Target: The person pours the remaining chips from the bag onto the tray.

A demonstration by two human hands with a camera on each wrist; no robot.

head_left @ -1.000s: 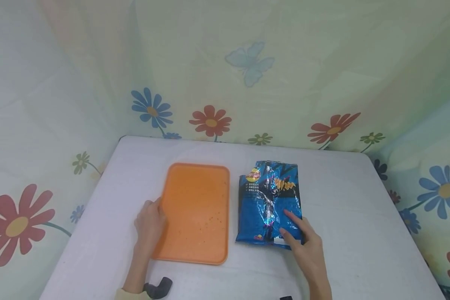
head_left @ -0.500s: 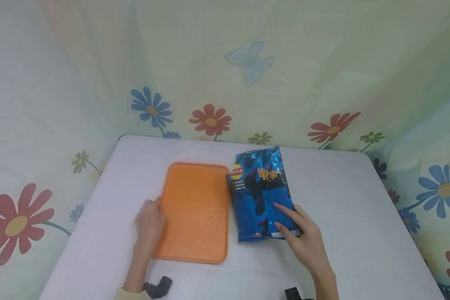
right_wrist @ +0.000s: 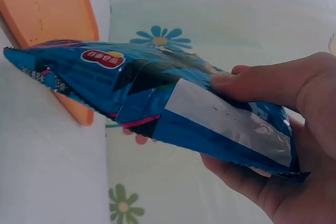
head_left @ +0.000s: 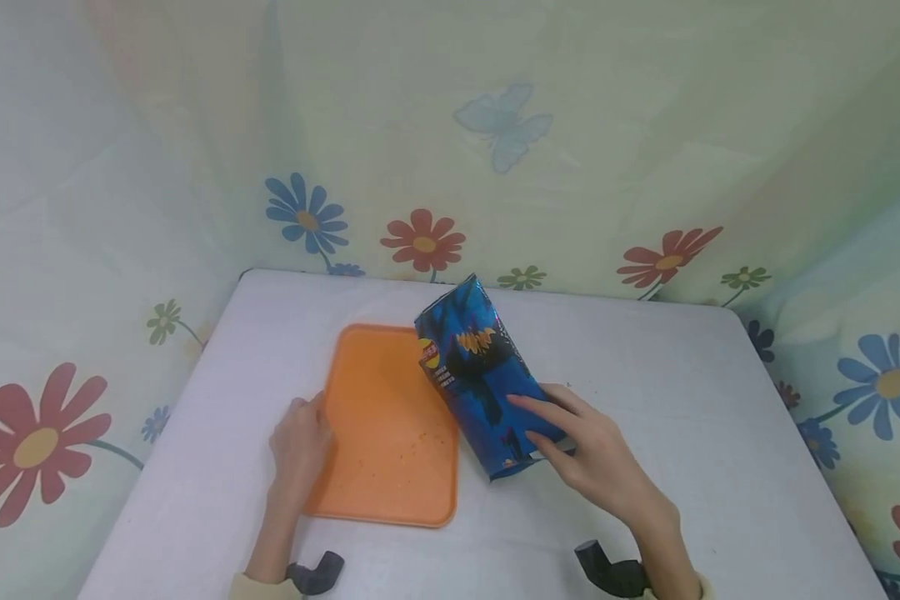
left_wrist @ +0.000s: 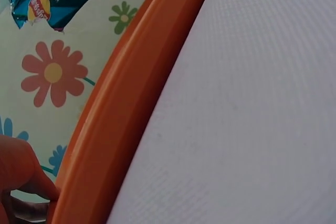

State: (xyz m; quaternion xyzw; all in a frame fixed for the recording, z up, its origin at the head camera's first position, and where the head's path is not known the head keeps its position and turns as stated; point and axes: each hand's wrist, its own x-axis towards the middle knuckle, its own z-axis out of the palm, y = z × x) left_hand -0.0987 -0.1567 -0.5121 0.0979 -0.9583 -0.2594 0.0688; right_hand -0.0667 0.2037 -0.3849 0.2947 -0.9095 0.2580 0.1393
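A blue snack bag [head_left: 472,375] with a torn top corner tilts to the left over the right side of an orange tray [head_left: 375,433]. My right hand [head_left: 592,450] grips the bag near its bottom end; in the right wrist view the thumb [right_wrist: 252,85] lies on the upper side and other fingers are underneath. Small crumbs lie on the tray. At the tray's left edge my left hand [head_left: 300,446] holds the rim, and in the left wrist view its fingers [left_wrist: 23,169] touch that rim. The bag's contents are hidden.
Under the tray is a white-covered table [head_left: 682,417]. A flowered curtain [head_left: 570,167] stands behind it and along both sides. Dark wrist mounts [head_left: 318,575] show near the front edge.
My right hand has lifted the snack bag off the table, carried it left and tilted its top end over the tray. My left hand has stayed at the tray's edge.
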